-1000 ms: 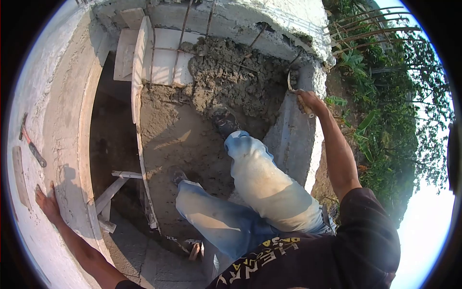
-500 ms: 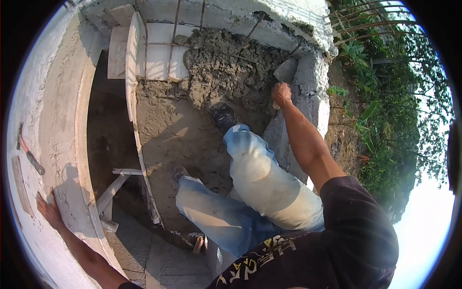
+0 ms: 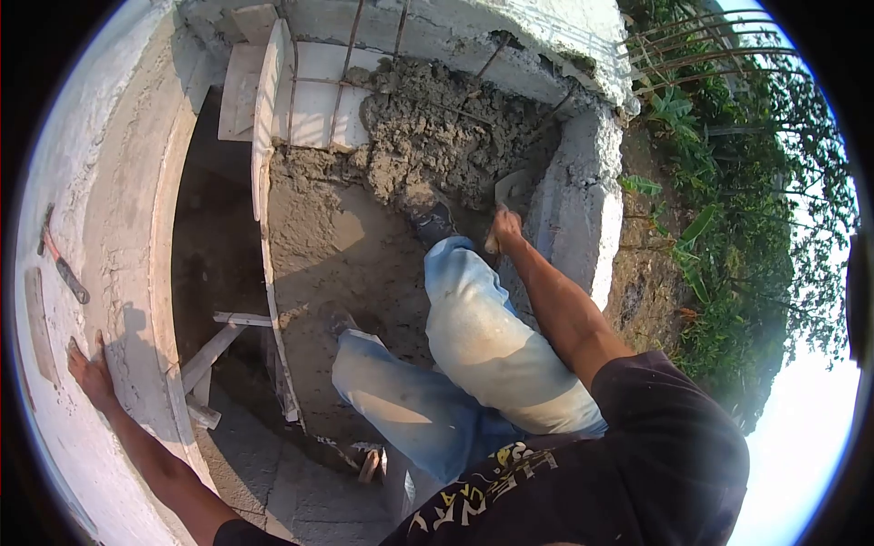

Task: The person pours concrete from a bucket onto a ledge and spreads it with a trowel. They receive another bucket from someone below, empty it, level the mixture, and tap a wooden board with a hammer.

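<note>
My right hand [image 3: 505,227] grips the handle of a trowel [image 3: 516,187], closed around it. The trowel's blade lies at the right edge of the wet concrete [image 3: 446,127], beside the rough side wall [image 3: 575,200]. On the left, my left hand [image 3: 91,371] rests with fingers spread on the pale wall ledge [image 3: 118,273]. A claw hammer [image 3: 64,264] with a red and black handle lies farther up that ledge, apart from the hand. My boot [image 3: 431,224] stands at the lower edge of the heaped concrete.
A dark opening [image 3: 209,237] drops away between the ledge and the form board [image 3: 266,182]. Steel rebar [image 3: 346,73] sticks up through the concrete. Wooden props [image 3: 214,355] stand in the opening. Plants [image 3: 701,227] grow beyond the right wall.
My right hand has drawn the trowel down and to the left, away from the upper right corner by the wall. My left hand stays on the ledge.
</note>
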The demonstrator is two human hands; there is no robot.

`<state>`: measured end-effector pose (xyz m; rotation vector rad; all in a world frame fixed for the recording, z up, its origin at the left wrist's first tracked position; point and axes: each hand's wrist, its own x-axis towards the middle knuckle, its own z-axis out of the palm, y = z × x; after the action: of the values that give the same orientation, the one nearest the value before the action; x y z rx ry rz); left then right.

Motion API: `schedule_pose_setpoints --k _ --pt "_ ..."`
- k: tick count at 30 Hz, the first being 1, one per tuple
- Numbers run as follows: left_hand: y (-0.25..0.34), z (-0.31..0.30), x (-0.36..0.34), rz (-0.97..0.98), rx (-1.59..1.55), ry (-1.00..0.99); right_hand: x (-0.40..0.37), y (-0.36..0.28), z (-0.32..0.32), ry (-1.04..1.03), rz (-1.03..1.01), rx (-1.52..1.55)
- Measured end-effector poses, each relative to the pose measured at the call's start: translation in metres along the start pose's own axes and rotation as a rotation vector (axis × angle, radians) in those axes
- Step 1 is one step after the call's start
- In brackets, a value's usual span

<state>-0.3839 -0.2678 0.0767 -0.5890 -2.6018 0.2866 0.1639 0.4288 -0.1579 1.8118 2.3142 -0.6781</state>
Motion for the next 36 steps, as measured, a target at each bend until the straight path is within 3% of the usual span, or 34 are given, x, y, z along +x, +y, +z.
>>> schedule_pose_setpoints --k 1,4,6,7,9,11,13,16,20,24,25,27,33,36 --pt "0.000 0.004 0.001 -0.005 0.000 0.007 0.005 -0.018 -0.007 0.020 0.480 0.771" --pt "-0.013 0.006 0.004 0.079 -0.003 0.033 0.031 -0.110 -0.091 -0.070 0.546 1.643" --pt "-0.010 0.005 0.004 0.073 0.033 -0.003 0.063 -0.131 -0.123 -0.176 0.500 1.778" --pt "-0.004 0.000 0.006 0.040 0.041 -0.032 0.056 -0.122 -0.120 -0.172 0.509 1.769" --pt "-0.007 0.004 0.004 0.038 0.041 -0.035 0.030 -0.096 -0.118 -0.150 0.265 1.192" --pt "-0.008 0.007 0.003 0.041 0.048 -0.012 -0.022 -0.077 -0.104 -0.241 0.168 0.532" --pt "-0.010 0.004 0.002 0.042 0.046 -0.039 -0.069 -0.046 -0.079 -0.082 -0.256 0.033" --pt "-0.004 0.001 0.003 0.027 0.035 -0.060 -0.120 0.004 -0.054 -0.266 -0.156 -0.017" --pt "-0.009 0.004 0.006 0.028 0.029 -0.069 -0.129 0.075 0.006 -0.225 -0.048 0.013" --pt "-0.009 0.005 0.006 0.025 0.045 -0.056 -0.107 0.050 -0.016 -0.241 0.230 0.073" --pt "-0.010 0.005 0.006 0.029 0.038 -0.056 -0.108 0.041 -0.020 -0.235 0.227 0.072" --pt "-0.009 0.006 0.005 0.020 0.030 -0.043 -0.106 0.018 -0.018 0.080 0.279 0.003" --pt "-0.006 0.006 0.005 0.020 0.027 -0.027 -0.091 -0.020 -0.036 0.060 0.429 0.176" --pt "-0.004 0.001 0.004 0.009 0.012 -0.018 -0.094 -0.015 -0.044 0.087 0.340 0.243"
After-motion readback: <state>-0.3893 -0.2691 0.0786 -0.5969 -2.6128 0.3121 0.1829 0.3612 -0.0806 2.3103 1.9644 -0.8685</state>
